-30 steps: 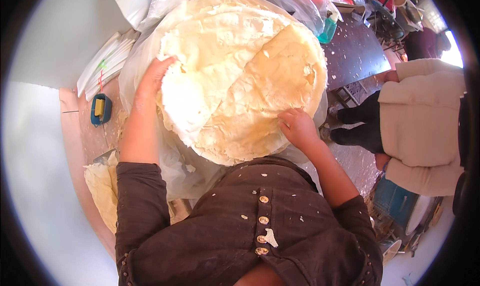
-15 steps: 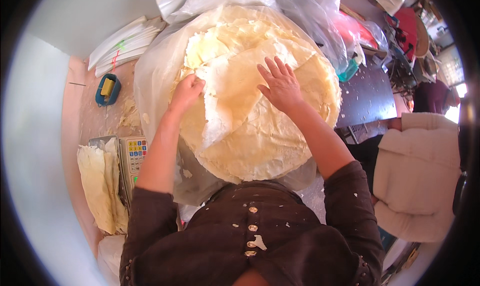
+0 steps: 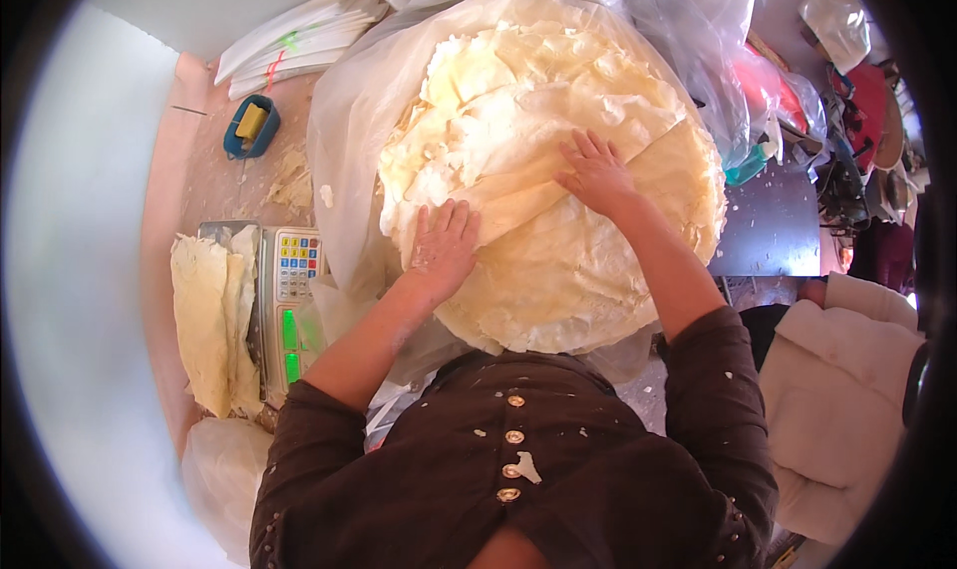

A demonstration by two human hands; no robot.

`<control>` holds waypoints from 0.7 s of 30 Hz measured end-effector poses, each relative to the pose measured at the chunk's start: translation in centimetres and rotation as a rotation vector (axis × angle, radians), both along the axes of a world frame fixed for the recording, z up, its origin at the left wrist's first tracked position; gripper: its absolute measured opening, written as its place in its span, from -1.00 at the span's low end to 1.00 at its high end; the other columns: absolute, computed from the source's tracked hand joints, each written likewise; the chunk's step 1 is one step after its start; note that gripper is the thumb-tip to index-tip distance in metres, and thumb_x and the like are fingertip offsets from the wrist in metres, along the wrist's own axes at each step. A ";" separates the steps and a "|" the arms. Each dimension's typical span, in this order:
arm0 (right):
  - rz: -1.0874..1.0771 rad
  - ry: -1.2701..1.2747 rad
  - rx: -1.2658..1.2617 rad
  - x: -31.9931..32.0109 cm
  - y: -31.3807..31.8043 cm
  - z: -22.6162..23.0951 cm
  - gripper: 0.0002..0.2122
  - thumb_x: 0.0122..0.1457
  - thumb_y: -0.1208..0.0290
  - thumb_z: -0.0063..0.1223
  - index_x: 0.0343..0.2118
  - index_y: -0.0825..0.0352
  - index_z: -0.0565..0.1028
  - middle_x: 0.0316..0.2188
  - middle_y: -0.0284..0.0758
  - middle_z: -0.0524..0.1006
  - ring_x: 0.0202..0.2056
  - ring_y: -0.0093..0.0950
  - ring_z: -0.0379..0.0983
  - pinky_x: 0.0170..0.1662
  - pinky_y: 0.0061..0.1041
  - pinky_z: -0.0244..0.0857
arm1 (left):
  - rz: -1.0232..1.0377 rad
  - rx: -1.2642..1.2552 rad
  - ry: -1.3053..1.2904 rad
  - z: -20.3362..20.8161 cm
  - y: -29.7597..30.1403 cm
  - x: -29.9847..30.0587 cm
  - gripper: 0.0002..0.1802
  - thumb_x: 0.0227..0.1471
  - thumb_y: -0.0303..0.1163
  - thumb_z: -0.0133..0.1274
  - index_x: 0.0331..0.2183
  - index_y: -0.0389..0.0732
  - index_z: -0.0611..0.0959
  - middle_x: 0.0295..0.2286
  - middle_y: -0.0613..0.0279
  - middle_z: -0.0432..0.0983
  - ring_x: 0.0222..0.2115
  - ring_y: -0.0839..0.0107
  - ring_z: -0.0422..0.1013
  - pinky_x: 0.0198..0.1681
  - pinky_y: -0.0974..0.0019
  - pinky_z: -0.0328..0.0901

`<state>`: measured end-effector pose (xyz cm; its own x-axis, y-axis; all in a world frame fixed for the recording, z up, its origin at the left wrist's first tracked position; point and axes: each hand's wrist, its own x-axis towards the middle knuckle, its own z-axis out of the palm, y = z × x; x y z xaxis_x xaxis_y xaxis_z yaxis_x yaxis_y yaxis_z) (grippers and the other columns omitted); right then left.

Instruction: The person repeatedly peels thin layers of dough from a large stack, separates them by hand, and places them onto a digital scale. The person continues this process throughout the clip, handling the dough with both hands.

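A big round stack of thin, pale yellow flatbread sheets [image 3: 558, 280] lies in front of me, its sheets creased and ragged at the rim. My left hand [image 3: 446, 248] rests flat on the stack's left side, fingers stretched out and palm down. Farther up and to the right, my right hand [image 3: 598, 177] lies on the sheets with its fingers extended. Between the two hands a sheet lies folded over in a slanting crease. Neither hand grips anything. Clear plastic [image 3: 344, 141] surrounds the stack.
On the left, folded flatbread sheets [image 3: 207, 320] lie on a digital scale [image 3: 297, 305] with a lit green display. Beyond it are a blue basket [image 3: 234, 142] with a yellow block and white folded bags [image 3: 299, 41]. A beige padded seat [image 3: 842, 400] stands at right.
My left hand has let go of the sheet's edge and now lies flat, nearer to me. The raised sheet has come down. My right hand has lowered onto the stack; the view has shifted.
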<state>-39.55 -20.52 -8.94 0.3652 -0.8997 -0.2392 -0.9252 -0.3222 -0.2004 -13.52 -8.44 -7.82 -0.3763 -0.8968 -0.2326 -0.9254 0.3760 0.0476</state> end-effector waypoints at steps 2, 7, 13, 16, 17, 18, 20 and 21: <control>0.279 -0.075 -0.069 0.6 2.0 0.2 -0.38 0.10 -0.01 -0.05 0.21 0.08 0.15 0.27 -0.30 0.02 0.29 -0.33 -0.18 0.29 -0.24 -0.29 | -0.043 -0.135 -0.010 -0.1 0.7 0.5 -0.42 -0.06 -0.38 -0.01 0.05 -0.24 0.32 0.07 0.02 0.19 0.12 0.15 0.09 0.20 -0.10 -0.12; 0.396 -0.170 -0.169 3.3 3.5 0.0 -0.35 -0.07 0.23 0.21 0.14 0.12 0.24 0.20 -0.32 0.15 0.24 -0.30 -0.04 0.24 -0.23 -0.09 | -0.164 -0.130 0.050 3.2 -0.8 0.1 -0.71 -0.11 -0.48 -0.07 -0.24 -0.24 0.48 -0.25 0.13 0.41 -0.13 0.24 0.33 0.15 -0.01 0.01; 0.292 -0.458 0.367 5.9 1.3 3.0 -0.57 0.07 0.08 0.02 -0.04 0.21 0.46 -0.02 -0.21 0.43 0.01 -0.18 0.32 0.11 -0.33 0.15 | -0.292 -0.089 0.170 6.6 -1.2 -4.8 -0.73 -0.13 -0.42 -0.04 -0.28 -0.20 0.54 -0.21 0.17 0.45 -0.10 0.26 0.35 0.07 0.02 0.11; 0.124 -0.429 0.273 6.5 -0.8 5.1 -0.51 0.13 -0.04 -0.12 -0.06 0.26 0.47 -0.09 -0.11 0.47 -0.06 -0.13 0.37 0.06 -0.36 0.20 | -0.270 0.101 0.177 4.3 0.1 -6.9 -0.68 -0.09 -0.30 0.00 -0.22 -0.16 0.51 -0.14 0.12 0.39 -0.01 0.17 0.25 0.06 -0.05 0.06; 0.121 -0.466 0.300 6.5 -1.8 5.7 -0.47 0.13 -0.08 -0.15 -0.04 0.28 0.46 -0.08 -0.10 0.46 -0.03 -0.15 0.36 0.07 -0.35 0.19 | -0.204 -0.057 0.196 3.3 0.3 -6.8 -0.65 -0.08 -0.26 0.01 -0.19 -0.14 0.50 -0.10 0.11 0.35 0.02 0.13 0.20 0.06 -0.08 0.04; 0.091 -0.478 0.337 6.5 -3.0 6.3 -0.43 0.13 -0.12 -0.17 -0.02 0.31 0.44 -0.07 -0.09 0.45 -0.01 -0.16 0.35 0.08 -0.34 0.18 | -0.130 -0.146 0.185 2.2 0.4 -6.6 -0.61 -0.07 -0.22 0.02 -0.16 -0.12 0.49 -0.06 0.09 0.32 0.06 0.09 0.15 0.06 -0.11 0.02; 0.011 -0.522 0.268 6.2 -5.3 7.5 -0.37 0.12 -0.15 -0.18 -0.03 0.39 0.43 -0.11 -0.05 0.47 -0.01 -0.17 0.36 0.08 -0.33 0.19 | -0.056 0.056 0.190 0.4 0.6 -5.1 -0.47 -0.02 -0.12 0.00 0.01 -0.05 0.39 0.09 0.07 0.14 0.15 0.00 -0.03 0.08 -0.19 -0.05; 0.135 -0.386 0.150 5.8 -7.3 8.8 -0.43 0.16 -0.13 -0.22 -0.10 0.34 0.48 -0.13 -0.09 0.49 -0.06 -0.22 0.39 0.06 -0.32 0.19 | -0.075 0.032 0.171 -0.2 1.0 -4.6 -0.43 -0.02 -0.11 -0.01 0.04 -0.04 0.36 0.12 0.08 0.11 0.16 0.01 -0.04 0.09 -0.19 -0.06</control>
